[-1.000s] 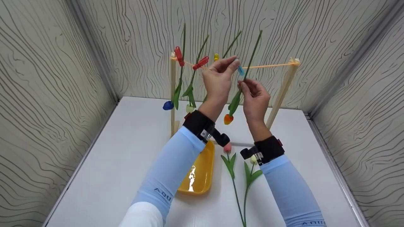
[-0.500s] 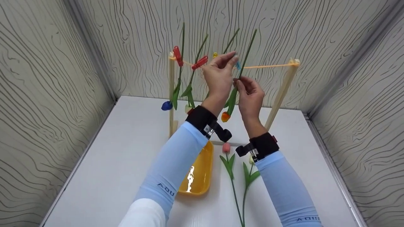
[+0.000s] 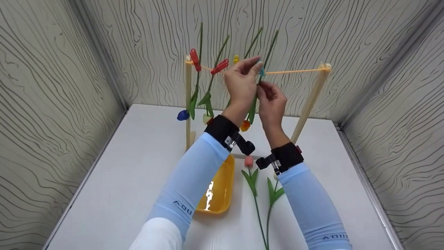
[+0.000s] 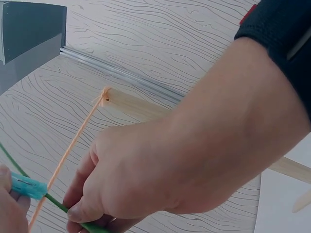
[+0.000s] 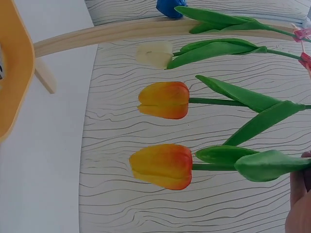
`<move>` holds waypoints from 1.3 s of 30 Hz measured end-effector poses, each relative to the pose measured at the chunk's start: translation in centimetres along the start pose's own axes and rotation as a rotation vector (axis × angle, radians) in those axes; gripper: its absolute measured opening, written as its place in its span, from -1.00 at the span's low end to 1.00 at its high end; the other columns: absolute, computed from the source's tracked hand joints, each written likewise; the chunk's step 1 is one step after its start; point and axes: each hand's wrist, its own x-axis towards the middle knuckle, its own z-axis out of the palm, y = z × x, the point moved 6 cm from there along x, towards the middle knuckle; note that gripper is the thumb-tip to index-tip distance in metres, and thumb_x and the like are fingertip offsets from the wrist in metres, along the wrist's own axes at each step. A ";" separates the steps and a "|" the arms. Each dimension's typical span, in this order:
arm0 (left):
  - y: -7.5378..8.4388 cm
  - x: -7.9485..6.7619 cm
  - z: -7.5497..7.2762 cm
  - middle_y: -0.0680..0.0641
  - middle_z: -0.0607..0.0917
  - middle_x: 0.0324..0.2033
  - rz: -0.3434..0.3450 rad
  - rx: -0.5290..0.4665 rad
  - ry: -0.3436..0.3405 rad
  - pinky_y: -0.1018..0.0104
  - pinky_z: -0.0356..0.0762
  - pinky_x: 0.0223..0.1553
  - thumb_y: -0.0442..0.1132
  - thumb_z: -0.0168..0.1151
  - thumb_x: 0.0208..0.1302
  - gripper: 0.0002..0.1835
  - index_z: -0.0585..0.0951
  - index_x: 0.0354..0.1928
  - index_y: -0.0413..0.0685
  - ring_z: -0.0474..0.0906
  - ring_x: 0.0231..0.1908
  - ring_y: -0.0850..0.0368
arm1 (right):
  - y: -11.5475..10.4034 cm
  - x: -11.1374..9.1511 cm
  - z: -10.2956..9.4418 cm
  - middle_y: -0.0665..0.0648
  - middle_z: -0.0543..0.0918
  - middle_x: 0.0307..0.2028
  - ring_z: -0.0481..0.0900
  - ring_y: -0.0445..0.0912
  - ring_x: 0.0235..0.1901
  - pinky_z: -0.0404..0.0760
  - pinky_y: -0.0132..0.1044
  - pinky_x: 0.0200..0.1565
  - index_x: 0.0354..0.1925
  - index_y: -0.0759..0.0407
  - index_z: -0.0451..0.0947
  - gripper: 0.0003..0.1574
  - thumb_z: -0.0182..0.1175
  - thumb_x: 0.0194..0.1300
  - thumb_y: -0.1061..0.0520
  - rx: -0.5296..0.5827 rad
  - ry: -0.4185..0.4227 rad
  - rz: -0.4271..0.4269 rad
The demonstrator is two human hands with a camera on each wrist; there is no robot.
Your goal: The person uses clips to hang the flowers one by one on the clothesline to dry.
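My left hand [image 3: 241, 81] pinches a blue clothespin [image 3: 262, 68] at the orange string [image 3: 295, 71]. In the left wrist view, the clothespin's tip [image 4: 40, 189] overlaps the string and a green stem; whether it clamps both, I cannot tell. Just below the string, my right hand [image 3: 274, 104] pinches that stem, which belongs to an orange-yellow artificial tulip [image 5: 163, 166] hanging head down. Beside it hang another orange-yellow tulip [image 5: 165, 99], a white tulip [image 5: 154, 54] and a blue tulip [image 3: 183, 115]. Two red clothespins [image 3: 219, 66] and a yellow clothespin [image 3: 236, 59] sit along the string.
Wooden posts, one on the left [image 3: 188, 104] and one on the right [image 3: 310, 104], carry the string. A yellow tray [image 3: 229, 192] stands under my left forearm. On the white table lie a pink tulip [image 3: 248, 161] and a second, partly covered tulip [image 3: 272, 198].
My right hand has moved left and slightly up, bringing the tulip's stem against the string and the blue clothespin. My left hand has barely moved and keeps its pinch on the clothespin.
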 end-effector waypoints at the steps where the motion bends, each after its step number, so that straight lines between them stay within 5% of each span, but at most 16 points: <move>1: 0.0 0.0 0.0 -0.19 0.87 -0.06 0.003 0.005 -0.001 0.48 0.73 -0.04 -0.31 0.42 0.47 -0.79 0.83 0.07 -0.17 0.79 -0.04 0.12 | -0.1 0.0 0.1 0.14 0.82 0.00 0.79 -0.16 -0.02 0.78 -0.43 0.11 0.19 0.29 0.70 -0.67 0.30 0.58 0.16 0.005 -0.006 0.000; 15: 0.8 -0.7 0.1 -0.19 0.82 0.22 -0.001 0.134 -0.035 0.36 0.77 0.21 -0.29 0.33 0.55 -0.62 0.70 0.32 -0.20 0.81 0.21 0.03 | -0.5 0.0 0.2 0.19 0.82 0.05 0.81 -0.16 0.04 0.78 -0.39 0.17 0.20 0.28 0.69 -0.68 0.29 0.59 0.18 0.008 -0.014 -0.034; 27: 1.3 -0.5 -0.7 -0.21 0.90 -0.05 0.109 0.213 -0.005 0.44 0.78 -0.03 -0.34 0.39 0.49 -0.80 0.83 0.05 -0.25 0.84 -0.03 0.00 | -0.5 -0.1 0.6 0.10 0.83 -0.01 0.82 -0.14 0.00 0.79 -0.37 0.15 0.18 0.32 0.70 -0.68 0.29 0.58 0.19 0.035 -0.030 -0.032; 39: 0.5 -0.9 -0.9 -0.19 0.90 -0.04 0.065 0.219 -0.014 0.44 0.79 -0.05 -0.36 0.37 0.49 -0.79 0.82 0.07 -0.24 0.84 -0.05 0.03 | -0.5 0.0 0.6 0.22 0.88 -0.04 0.85 -0.22 -0.06 0.81 -0.38 0.07 0.04 0.26 0.65 -0.83 0.33 0.54 0.25 0.067 -0.001 -0.024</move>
